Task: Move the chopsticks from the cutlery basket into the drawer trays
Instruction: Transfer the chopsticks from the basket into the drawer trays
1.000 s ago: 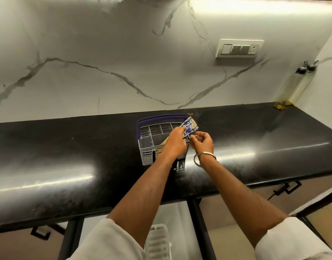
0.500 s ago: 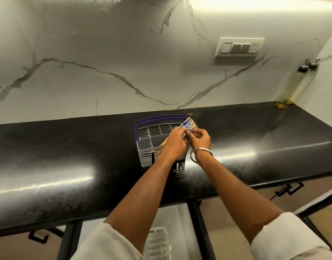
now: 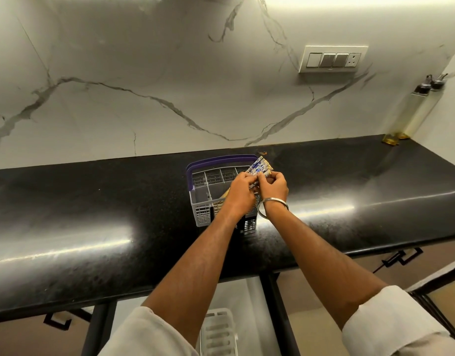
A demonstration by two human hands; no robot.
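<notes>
Chopsticks gripped by left hand and right hand above cutlery basket.

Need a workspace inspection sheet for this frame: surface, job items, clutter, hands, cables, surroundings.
Surface: black counter, glossy, light glare.
Job's things: chopsticks, patterned ends bunched over the cutlery basket; white tray partly seen below the counter.
Clutter: two oil bottles in the far right corner.
Hands: left hand and right hand both grip the chopsticks; bangle on the right wrist.
Cables: nothing seen.
Surroundings: marble wall, switch panel, cabinet handles.
</notes>
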